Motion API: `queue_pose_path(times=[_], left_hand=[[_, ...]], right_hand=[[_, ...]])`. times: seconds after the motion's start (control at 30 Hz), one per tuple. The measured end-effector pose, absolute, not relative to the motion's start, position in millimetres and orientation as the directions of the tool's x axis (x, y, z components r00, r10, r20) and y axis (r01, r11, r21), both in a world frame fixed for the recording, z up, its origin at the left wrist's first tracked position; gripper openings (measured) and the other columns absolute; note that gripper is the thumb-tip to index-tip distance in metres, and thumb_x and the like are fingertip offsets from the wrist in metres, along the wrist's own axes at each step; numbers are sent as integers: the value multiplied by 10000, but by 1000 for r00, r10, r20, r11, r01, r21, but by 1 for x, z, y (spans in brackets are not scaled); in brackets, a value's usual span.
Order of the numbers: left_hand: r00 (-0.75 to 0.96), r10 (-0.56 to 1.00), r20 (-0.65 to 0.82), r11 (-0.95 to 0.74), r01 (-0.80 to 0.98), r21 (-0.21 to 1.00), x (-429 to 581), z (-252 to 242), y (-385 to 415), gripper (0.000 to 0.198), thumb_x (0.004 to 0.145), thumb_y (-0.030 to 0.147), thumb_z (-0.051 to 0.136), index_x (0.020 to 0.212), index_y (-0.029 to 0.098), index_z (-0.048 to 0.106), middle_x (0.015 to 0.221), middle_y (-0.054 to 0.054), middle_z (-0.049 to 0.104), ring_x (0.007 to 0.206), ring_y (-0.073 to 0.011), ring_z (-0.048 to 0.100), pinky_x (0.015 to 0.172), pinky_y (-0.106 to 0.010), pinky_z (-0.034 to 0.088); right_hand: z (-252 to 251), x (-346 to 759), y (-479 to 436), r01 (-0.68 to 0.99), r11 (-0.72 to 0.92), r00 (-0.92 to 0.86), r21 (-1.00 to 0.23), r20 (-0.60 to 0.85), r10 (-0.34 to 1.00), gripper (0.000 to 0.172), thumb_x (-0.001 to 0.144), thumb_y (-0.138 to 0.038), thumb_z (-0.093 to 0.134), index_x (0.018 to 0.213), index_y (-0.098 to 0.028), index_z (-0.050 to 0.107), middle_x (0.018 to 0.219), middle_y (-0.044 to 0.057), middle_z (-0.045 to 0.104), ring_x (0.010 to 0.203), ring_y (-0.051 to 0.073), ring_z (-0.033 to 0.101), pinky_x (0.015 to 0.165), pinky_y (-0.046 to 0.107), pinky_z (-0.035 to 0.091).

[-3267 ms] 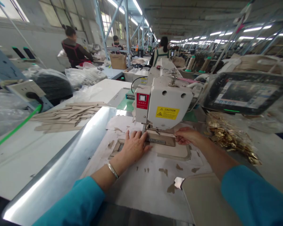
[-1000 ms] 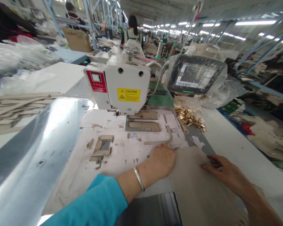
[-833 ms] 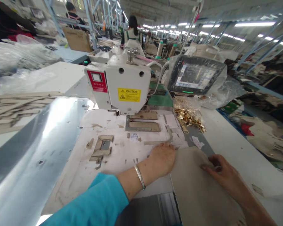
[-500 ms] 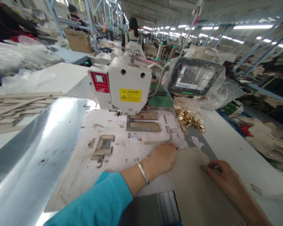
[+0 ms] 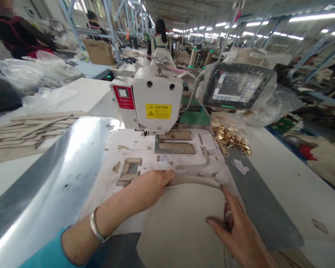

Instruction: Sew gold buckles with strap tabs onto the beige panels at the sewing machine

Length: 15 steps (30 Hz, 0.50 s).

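A beige panel (image 5: pixel 187 219), looking like leather or stiff fabric, lies in front of the sewing machine (image 5: pixel 158 91), over the white template sheet (image 5: pixel 114 208). My left hand (image 5: pixel 149 188) pinches its far left corner. At its right edge my right hand (image 5: pixel 237 227) grips it, thumb on top and fingers around the side. Another layer shows along the far edge, slightly lifted. Beyond the panel, a metal clamp frame (image 5: pixel 156 145) sits under the machine head, and a square beige guide (image 5: pixel 124 175) is fixed to the sheet left of my hand.
Beige strips (image 5: pixel 36 128) are stacked at the left. A bag of gold metal fittings (image 5: pixel 230 137) lies at the right, below the plastic-wrapped control screen (image 5: pixel 237 87). Thread cones (image 5: pixel 193 57) stand behind. A person (image 5: pixel 159 37) is seated farther back.
The beige panel has moved left, onto the template sheet in front of the machine. Both hands moved left with it, and the right hand now grips its edge. The view shifted slightly.
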<state>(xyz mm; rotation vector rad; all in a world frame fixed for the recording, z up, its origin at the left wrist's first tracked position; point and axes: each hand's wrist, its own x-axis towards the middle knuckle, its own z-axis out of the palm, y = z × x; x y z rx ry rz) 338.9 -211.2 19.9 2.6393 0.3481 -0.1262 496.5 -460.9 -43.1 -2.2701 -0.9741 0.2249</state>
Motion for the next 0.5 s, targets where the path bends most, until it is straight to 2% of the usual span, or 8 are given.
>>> queue_pose_path(times=[0.07,0.1,0.17,0.23,0.3,0.37,0.43,0.5], left_hand=[[964,216,-158,-754,267,600,328,21,-205,186,807,55,406,851,225,468,791,15,637,721,-152,612,652,-246,443],[967,216,-132,-697,247,673,325,20,-204,151,818,80,419,846,226,446,803,22,637,713,-140,600,651,-236,437],[953,292,-76,-585,241,774,322,14,-203,78,860,152,436,854,226,415,797,28,626,656,-124,565,626,-229,433],[913,398,-89,-506,299,809,322,7,-204,26,917,244,426,932,224,425,755,33,611,601,-127,548,597,-238,439],[900,418,-121,-510,342,789,324,0,-207,211,940,311,453,1126,213,432,815,13,644,677,-152,608,657,-264,479],[943,319,-98,-613,284,737,325,-4,-213,442,904,318,561,1298,211,392,1033,-44,673,937,-195,648,836,-307,497],[981,188,-44,-738,171,653,326,-5,-219,563,845,322,663,1342,220,419,1237,-80,615,1142,-233,585,979,-338,455],[995,97,-18,-819,90,567,326,-5,-224,531,823,331,695,1305,233,497,1324,-77,563,1199,-250,548,1021,-345,440]], right_hand=[[-34,501,-453,595,-485,719,-641,155,677,803,674,-480,707,1395,-215,472,1366,134,550,1190,348,573,973,473,501],[-30,503,-451,578,-463,715,-672,143,684,739,660,-488,719,1324,-214,547,1316,132,592,1153,350,596,959,469,511],[-25,503,-451,481,-429,687,-765,24,727,528,680,-502,711,1122,-217,675,1107,114,702,977,328,676,849,430,568],[-25,499,-454,321,-437,655,-840,-136,743,402,751,-527,648,1003,-220,714,924,95,741,829,302,704,725,394,595],[-26,497,-459,193,-444,638,-875,-232,734,418,798,-551,592,1022,-221,715,914,92,747,818,299,706,713,391,596],[-25,506,-462,108,-455,652,-884,-282,703,449,799,-563,586,1062,-220,706,955,101,748,840,311,708,735,403,596],[-18,530,-463,24,-483,727,-875,-317,609,470,763,-551,625,1090,-219,693,916,111,752,791,328,714,686,406,600],[-8,563,-459,-62,-499,838,-864,-317,445,514,737,-505,652,1166,-223,656,876,115,753,706,335,711,592,403,592]])
